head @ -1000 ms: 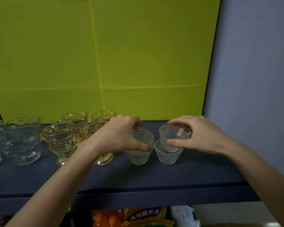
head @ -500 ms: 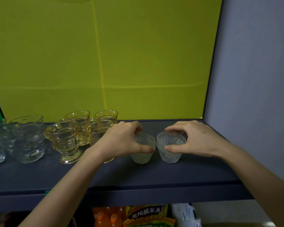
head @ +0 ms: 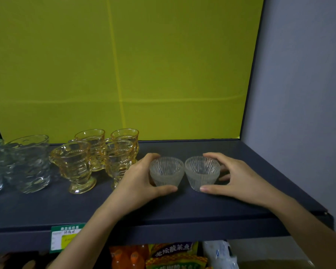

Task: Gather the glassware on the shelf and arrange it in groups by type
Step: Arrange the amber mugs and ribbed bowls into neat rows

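Observation:
Two small ribbed frosted glass cups stand side by side, rims touching, on the dark shelf (head: pixel 182 206). My left hand (head: pixel 142 183) wraps the left frosted cup (head: pixel 166 171), thumb in front and fingers behind. My right hand (head: pixel 239 178) grips the right frosted cup (head: pixel 201 172) the same way. To the left stands a group of amber footed glass cups (head: pixel 75 166), several of them, one partly hidden behind my left hand. Clear dimpled tumblers (head: pixel 28 164) sit further left, running off the frame edge.
A yellow-green panel (head: pixel 124 65) backs the shelf and a grey wall (head: pixel 299 94) closes its right side. A green price tag (head: pixel 66 236) hangs on the front lip. Snack packets (head: pixel 173 255) and orange bottles lie on the level below.
The stacked pair under my right hand now shows as a single cup on the shelf. Both hands have drawn the two frosted cups together until they touch. The view has shifted slightly.

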The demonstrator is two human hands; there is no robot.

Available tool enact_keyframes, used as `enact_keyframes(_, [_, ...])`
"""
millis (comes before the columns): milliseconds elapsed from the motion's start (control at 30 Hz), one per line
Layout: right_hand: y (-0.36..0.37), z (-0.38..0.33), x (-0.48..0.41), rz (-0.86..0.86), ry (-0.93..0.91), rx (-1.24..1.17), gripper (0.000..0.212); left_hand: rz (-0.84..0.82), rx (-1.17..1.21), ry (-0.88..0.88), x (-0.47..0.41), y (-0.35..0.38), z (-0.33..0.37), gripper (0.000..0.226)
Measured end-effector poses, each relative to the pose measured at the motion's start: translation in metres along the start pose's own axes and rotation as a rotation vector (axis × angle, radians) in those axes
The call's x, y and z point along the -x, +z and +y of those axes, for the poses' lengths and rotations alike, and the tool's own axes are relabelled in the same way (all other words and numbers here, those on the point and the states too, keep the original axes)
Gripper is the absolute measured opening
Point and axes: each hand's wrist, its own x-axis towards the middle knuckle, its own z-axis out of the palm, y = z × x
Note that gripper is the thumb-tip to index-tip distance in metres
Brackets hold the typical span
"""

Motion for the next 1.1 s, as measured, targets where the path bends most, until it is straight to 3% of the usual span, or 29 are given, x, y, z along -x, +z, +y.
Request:
enact_keyframes(433, [-0.007, 0.02, -0.032, 0.045, 0.075, -0.065, 0.08, -0.001, -0.081, -0.053, -0.04, 0.022, -0.007, 0.086])
enact_keyframes(667, [-0.009, 0.025, -0.044, 0.01, 0.087, -0.065, 0.084, -0.042, -0.075, -0.107, -0.053, 0.028, -0.004, 0.088])
enact_keyframes(867, [-0.016, 0.019, -0.033, -0.007, 0.087, -0.079, 0.088, 0.018, -0.163, -0.074, -0.041, 0.027, 0.005, 0.088])
enact_keyframes(967, [-0.023, 0.015, -0.021, 0.117, 0.037, -0.031, 0.071, 0.084, -0.234, 0.013, -0.024, 0.02, 0.017, 0.078])
enact_keyframes(1100, [-0.028, 0.0, -0.006, 0.233, -0.117, 0.013, 0.027, 0.271, -0.37, 0.113, 0.001, 0.009, 0.034, 0.036])
